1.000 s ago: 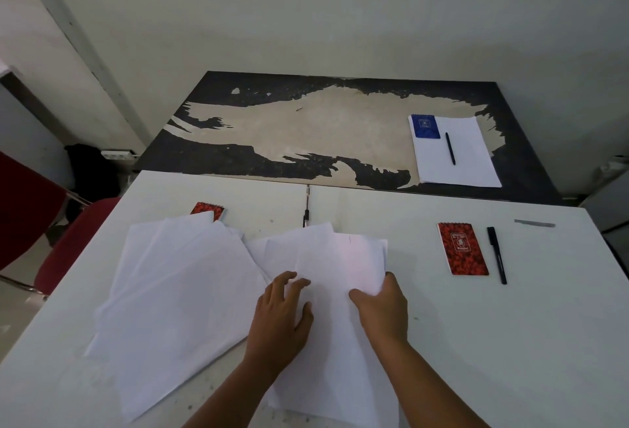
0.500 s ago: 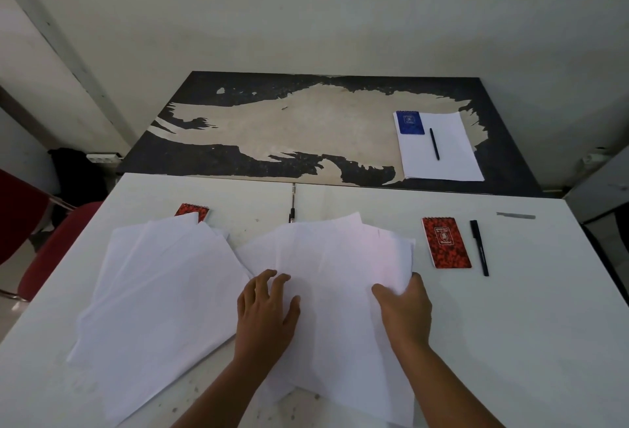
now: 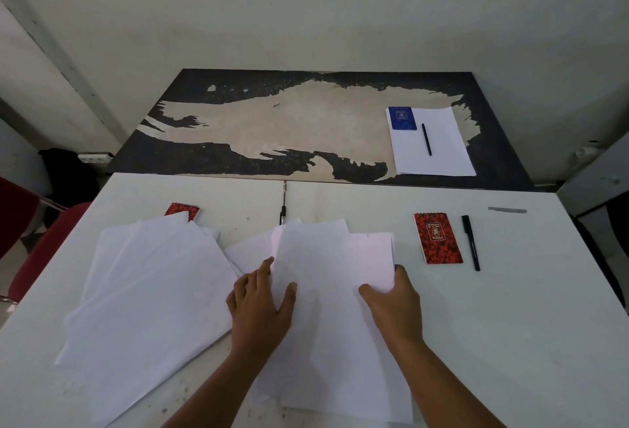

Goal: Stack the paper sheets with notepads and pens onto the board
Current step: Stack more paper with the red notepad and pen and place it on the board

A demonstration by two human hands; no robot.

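Two loose piles of thin white sheets: one pile (image 3: 149,291) left of the left hand (image 3: 260,305), whose fingers slip under the other stack's (image 3: 335,295) edge, thumb on top. Right hand (image 3: 394,308) pinches its right edge. Two red spiral notepads (image 3: 437,238), black pen (image 3: 470,243) beyond right fingers; board (image 3: 272,128) farther off.

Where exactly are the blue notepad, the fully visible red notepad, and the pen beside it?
blue notepad (image 3: 402,118): head view, middle of its cover.
red notepad (image 3: 437,238): head view, middle of its cover.
black pen (image 3: 471,243): head view, middle of its barrel.
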